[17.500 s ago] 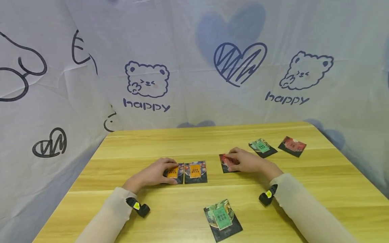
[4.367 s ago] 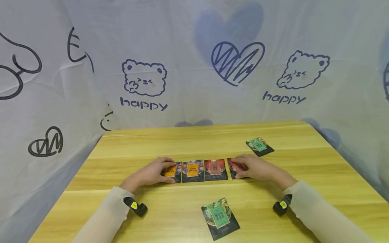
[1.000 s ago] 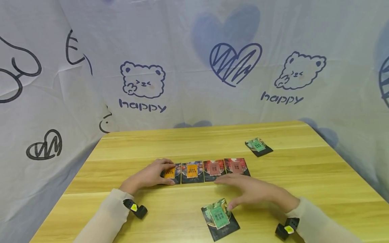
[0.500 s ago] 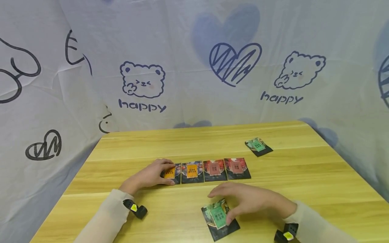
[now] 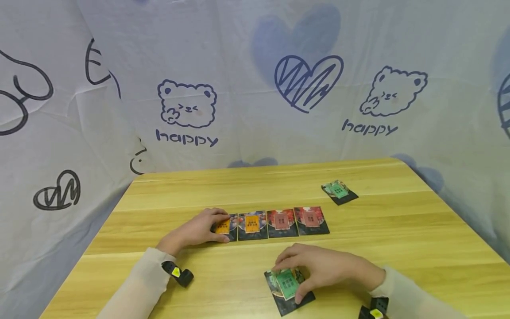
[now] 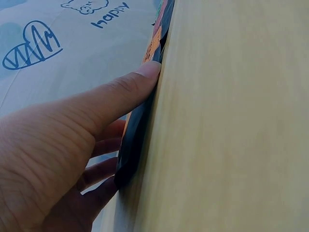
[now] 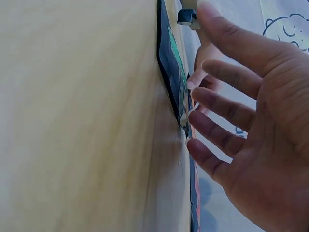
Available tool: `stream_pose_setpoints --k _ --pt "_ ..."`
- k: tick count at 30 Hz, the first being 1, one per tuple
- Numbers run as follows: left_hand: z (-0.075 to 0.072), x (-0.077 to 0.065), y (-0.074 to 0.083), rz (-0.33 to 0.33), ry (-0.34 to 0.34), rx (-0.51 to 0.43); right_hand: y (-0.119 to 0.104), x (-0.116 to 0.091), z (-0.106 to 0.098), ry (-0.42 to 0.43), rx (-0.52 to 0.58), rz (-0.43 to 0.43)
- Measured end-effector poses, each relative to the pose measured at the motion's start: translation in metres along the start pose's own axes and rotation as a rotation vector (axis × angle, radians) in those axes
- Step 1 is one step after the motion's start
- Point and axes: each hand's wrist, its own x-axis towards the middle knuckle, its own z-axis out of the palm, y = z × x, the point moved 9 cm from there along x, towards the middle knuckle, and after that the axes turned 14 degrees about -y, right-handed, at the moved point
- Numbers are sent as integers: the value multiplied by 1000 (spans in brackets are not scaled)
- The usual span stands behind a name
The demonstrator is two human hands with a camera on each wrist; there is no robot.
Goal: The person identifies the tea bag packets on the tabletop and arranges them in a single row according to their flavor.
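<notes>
In the head view, four flat dark sachets lie in a row. My left hand (image 5: 199, 230) spans the leftmost orange-labelled sachet (image 5: 223, 227), thumb on its near edge and fingers at its far side. Close up in the left wrist view, my thumb presses on that sachet's edge (image 6: 137, 130). Nearer the front, my right hand (image 5: 326, 268) is over a tilted green-labelled sachet (image 5: 284, 290), thumb and fingertips spread across its right part. From the right wrist, my loosely bent fingers (image 7: 227, 108) show just beside the green-labelled sachet (image 7: 171, 63).
Another orange-labelled sachet (image 5: 252, 224) and two red-labelled sachets (image 5: 282, 223) continue the row to the right. A second green-labelled sachet (image 5: 339, 192) lies askew at the back right of the wooden table (image 5: 191, 188). Printed cloth (image 5: 247, 88) hangs behind.
My right hand has left the last red-labelled sachet in the row and come down toward the front green-labelled one, its fingers drawing in over it. My left hand stays put.
</notes>
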Motion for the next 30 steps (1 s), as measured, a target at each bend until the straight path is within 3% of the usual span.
stream_pose_setpoints --k 5,10,16,30 --pt "4 -1 -2 -7 -5 -5 -3 2 4 -15 -27 -11" --pt "4 -2 -2 6 -5 -7 -8 2 7 -12 -125 -43" --pt "0 2 0 19 -7 -10 -11 0 4 -3 -211 -26" --pt "-3 1 0 10 -12 5 -11 -6 5 -12 -254 3"
